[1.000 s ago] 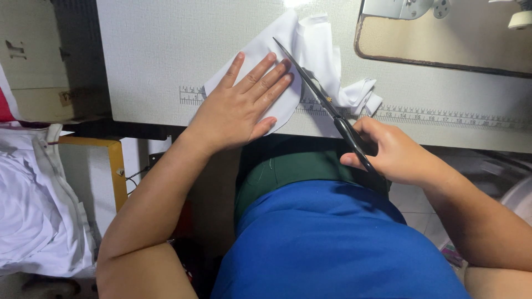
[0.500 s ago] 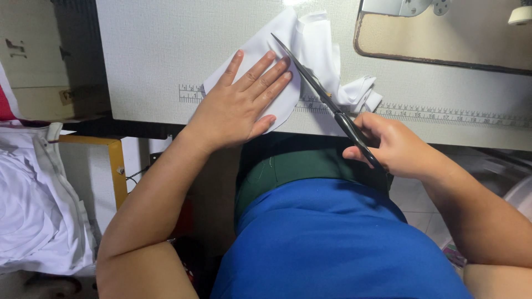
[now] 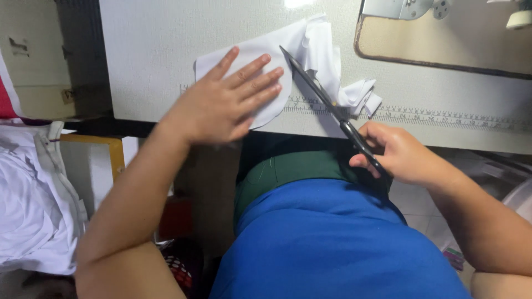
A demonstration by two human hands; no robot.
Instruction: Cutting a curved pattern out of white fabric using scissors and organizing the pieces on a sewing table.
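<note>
Pinning soft, floppy white cloth [image 3: 249, 66] near the worktop's [image 3: 149, 50] front edge, left hand [image 3: 221, 105] is spread flat; scissors [image 3: 327, 108] are gripped by right hand [image 3: 402, 155].

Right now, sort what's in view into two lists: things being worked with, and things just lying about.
In use:
- left hand, flat on the white cloth piece
- right hand, gripping the black scissors
- crumpled white cloth by the blades

Lying about:
- sewing machine base
- measuring strip along the table edge
- white cloth pile, lower left
</note>
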